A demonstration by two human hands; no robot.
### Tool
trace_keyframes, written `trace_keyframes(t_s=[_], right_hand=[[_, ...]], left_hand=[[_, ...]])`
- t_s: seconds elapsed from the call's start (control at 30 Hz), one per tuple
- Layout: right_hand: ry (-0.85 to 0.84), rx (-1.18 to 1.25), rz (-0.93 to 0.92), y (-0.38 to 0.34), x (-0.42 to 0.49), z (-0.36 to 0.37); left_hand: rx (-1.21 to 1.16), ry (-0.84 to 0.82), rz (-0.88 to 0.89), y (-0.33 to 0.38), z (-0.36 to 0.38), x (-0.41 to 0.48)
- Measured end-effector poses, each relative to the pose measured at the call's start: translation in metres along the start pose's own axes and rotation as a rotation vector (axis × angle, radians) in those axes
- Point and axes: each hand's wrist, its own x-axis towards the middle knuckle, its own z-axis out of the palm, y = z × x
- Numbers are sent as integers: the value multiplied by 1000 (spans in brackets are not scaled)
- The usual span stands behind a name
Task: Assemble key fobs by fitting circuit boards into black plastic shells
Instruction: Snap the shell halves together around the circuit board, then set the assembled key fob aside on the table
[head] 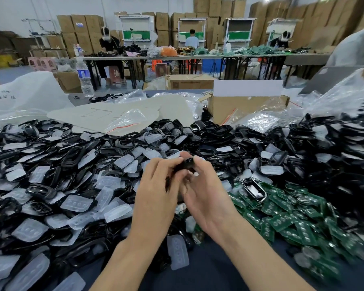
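We see both hands raised together over the middle of the bench, meeting on one small black plastic shell (185, 164). The left hand (156, 185) has its fingers curled round the shell's near side. The right hand (206, 194) pinches the far end between thumb and fingertips, so both are grasping the same piece, held in the air just above the heaps. Whether a board already sits inside it we cannot tell, as the fingers cover most of it.

Below and to the left spreads a deep heap of black plastic frames (40, 192) mixed with translucent whitish rubber button pads (76, 203). To the right of the wrists lies a pile of green rectangular circuit boards (286, 217). On its upper edge rests a glossy black fob with a chrome rim (255, 189). Beyond that, a further mound of black shell parts (324, 148) climbs toward the right. A strip of dark blue table top (208, 267) shows between the forearms.

Behind the heaps we make out an open brown cardboard box (244, 106) among crumpled clear bags. A clear plastic water bottle (85, 78) stands upright at the far left edge. Farther back, people sit at long tables before stacked cartons — too blurred for us to say more.
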Motion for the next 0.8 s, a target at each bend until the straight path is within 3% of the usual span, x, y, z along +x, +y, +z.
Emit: trace_keyframes(t_s=[0.23, 0.37, 0.5, 0.6, 0.8], right_hand=[[90, -255, -258, -25, -44, -9], [250, -619, -508, -64, -81, -27], [385, -715, -673, -112, -124, -46], [482, -595, -727, -139, -157, -63], [580, -32, -849, -187, -229, -110]], left_hand=[[-56, -31, 115, 54, 19, 4], [-351, -115, -102, 112, 45, 8], [-527, -252, -123, 172, 75, 3], [-513, -365, -19, 217, 103, -6], [-469, -574, 191, 309, 166, -42]])
